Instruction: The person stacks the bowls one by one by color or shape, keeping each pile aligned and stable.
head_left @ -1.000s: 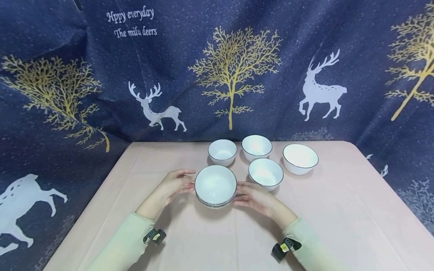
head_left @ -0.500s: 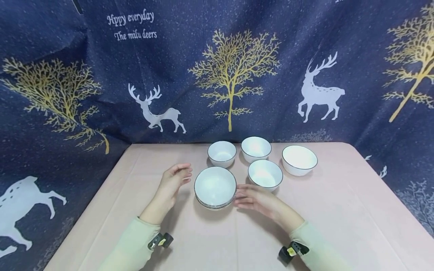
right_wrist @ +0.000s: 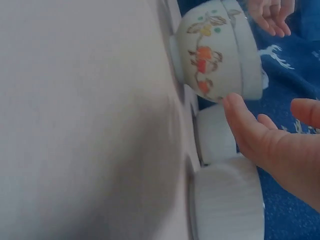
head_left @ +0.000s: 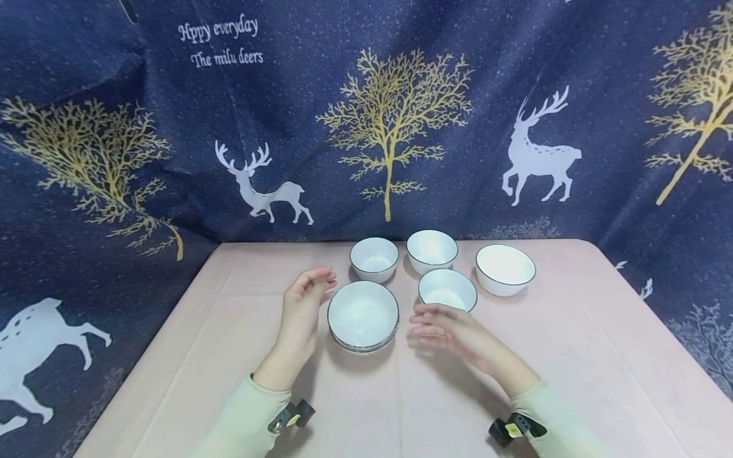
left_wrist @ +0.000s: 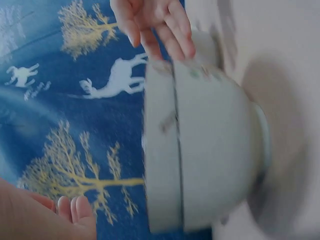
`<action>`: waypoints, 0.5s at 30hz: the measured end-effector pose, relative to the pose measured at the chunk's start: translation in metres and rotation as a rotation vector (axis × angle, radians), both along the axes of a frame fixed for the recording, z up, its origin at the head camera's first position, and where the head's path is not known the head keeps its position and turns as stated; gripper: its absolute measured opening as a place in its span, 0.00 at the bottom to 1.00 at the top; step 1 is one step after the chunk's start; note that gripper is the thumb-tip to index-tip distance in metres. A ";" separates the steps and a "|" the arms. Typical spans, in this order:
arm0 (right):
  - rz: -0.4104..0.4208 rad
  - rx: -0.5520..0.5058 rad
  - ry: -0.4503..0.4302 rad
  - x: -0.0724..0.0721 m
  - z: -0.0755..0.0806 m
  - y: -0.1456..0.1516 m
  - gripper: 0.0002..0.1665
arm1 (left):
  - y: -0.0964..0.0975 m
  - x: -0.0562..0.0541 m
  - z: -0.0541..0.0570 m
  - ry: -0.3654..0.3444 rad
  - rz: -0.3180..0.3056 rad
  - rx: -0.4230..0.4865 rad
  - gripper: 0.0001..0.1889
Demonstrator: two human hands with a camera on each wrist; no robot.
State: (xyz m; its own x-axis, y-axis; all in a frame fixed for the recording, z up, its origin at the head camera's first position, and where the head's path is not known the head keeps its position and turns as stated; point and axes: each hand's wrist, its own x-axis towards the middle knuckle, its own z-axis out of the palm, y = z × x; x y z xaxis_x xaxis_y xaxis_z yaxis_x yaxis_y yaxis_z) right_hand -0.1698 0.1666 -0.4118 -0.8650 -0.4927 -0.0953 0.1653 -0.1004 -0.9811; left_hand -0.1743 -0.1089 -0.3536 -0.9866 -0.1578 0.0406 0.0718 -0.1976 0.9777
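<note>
Left hand (head_left: pixel 300 312) and right hand (head_left: pixel 456 335) both relaxed, gripping nothing. Right just came off the stacked bowls (head_left: pixel 363 315); left was already off. Stack sits upright on the table (head_left: pixel 401 407) between them, near four single bowls (head_left: pixel 506 270); reads as released, self-supporting.

Two stacked bowls (left_wrist: pixel 212 145) (seen sideways, slightly blurred) stand between the hands (left_wrist: pixel 157 22), blue cloth (left_wrist: pixel 60 112) behind.

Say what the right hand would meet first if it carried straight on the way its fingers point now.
Probably the nested stack of round white, dark-rimmed, ceramic-looking bowls: in the head view, the right hand points towards its side across a gap. Exact height is hard to judge.
</note>
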 end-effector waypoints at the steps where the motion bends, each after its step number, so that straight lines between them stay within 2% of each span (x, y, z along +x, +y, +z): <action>1: -0.007 -0.007 0.008 0.000 0.001 0.002 0.31 | 0.004 0.001 0.001 0.014 -0.001 0.017 0.14; 8: -0.043 -0.037 0.095 0.001 0.006 0.020 0.30 | 0.032 0.010 0.007 0.103 -0.032 0.084 0.16; 15: -0.128 -0.057 0.153 0.003 0.016 0.034 0.30 | 0.064 0.012 0.008 0.148 -0.070 0.110 0.16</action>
